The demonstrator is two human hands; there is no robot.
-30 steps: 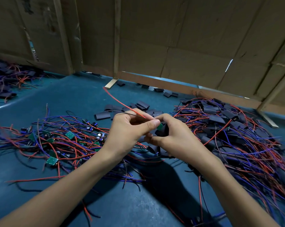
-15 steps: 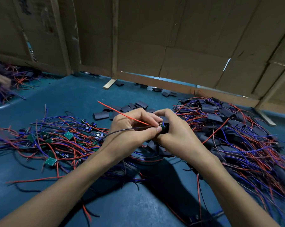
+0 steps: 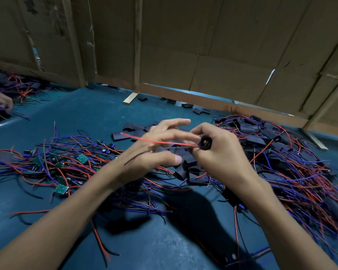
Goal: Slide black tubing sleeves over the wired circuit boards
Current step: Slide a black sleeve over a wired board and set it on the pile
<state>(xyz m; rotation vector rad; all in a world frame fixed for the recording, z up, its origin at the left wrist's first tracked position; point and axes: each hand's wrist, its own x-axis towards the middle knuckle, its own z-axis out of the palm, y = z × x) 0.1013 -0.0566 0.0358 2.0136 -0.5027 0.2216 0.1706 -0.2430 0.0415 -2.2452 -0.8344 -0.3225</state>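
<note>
Black sleeve [image 3: 205, 142]: gripped end-on in the right hand [image 3: 220, 152], above the loose-sleeve pile [image 3: 187, 168]; red wire [image 3: 158, 140] runs out of its mouth.
Left hand [image 3: 154, 151]: blurred, fingers spread, holding nothing.
Step (head view): sleeve apparently seated over one board; next, set it right of the pile and pick a bare board [image 3: 82, 158].
Count: two working hands, one held sleeve, about four bare green boards left of the pile; piled sleeves uncountable.
</note>
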